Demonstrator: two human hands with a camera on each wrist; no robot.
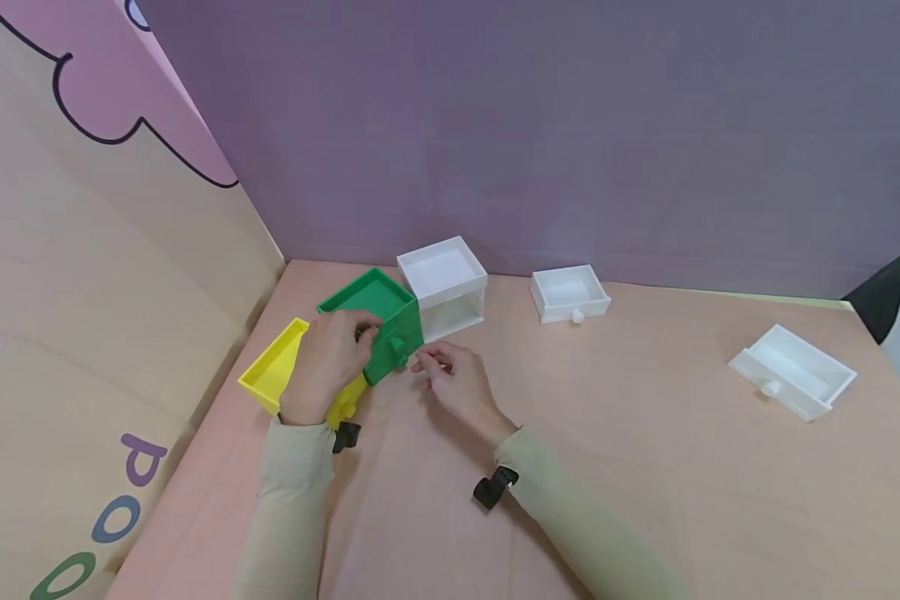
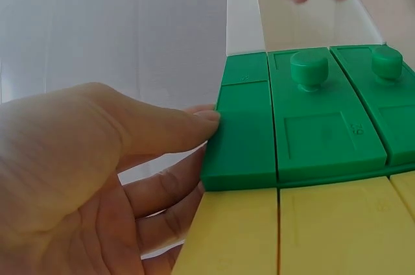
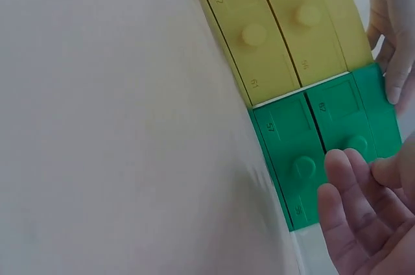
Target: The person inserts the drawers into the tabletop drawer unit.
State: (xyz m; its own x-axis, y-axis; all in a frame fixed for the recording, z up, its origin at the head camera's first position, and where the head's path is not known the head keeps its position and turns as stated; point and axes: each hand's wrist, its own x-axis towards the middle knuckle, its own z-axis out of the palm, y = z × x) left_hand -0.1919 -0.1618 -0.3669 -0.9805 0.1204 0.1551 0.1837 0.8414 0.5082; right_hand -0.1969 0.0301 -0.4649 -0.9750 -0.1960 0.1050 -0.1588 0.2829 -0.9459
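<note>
A green two-drawer box point(image 1: 393, 327) with round knobs and a tray-like top stands between a yellow box and a white one. My left hand point(image 1: 332, 360) grips the green box by its upper rim; the left wrist view shows the thumb point(image 2: 188, 129) against it and other fingers behind. Both green drawers point(image 3: 288, 135) sit flush in their box. My right hand point(image 1: 459, 379) hovers just in front of the green knobs, fingers loosely bent, nothing visible in them. The yellow two-drawer box point(image 1: 273, 367) adjoins the green one, partly covered by my left hand and wrist.
The white box point(image 1: 442, 287) has an open front without drawers. One loose white drawer point(image 1: 570, 292) lies near the back wall. Another white drawer point(image 1: 798, 371) lies at the far right. A purple-grey wall point(image 1: 540, 142) rises behind the pink table surface point(image 1: 630, 467).
</note>
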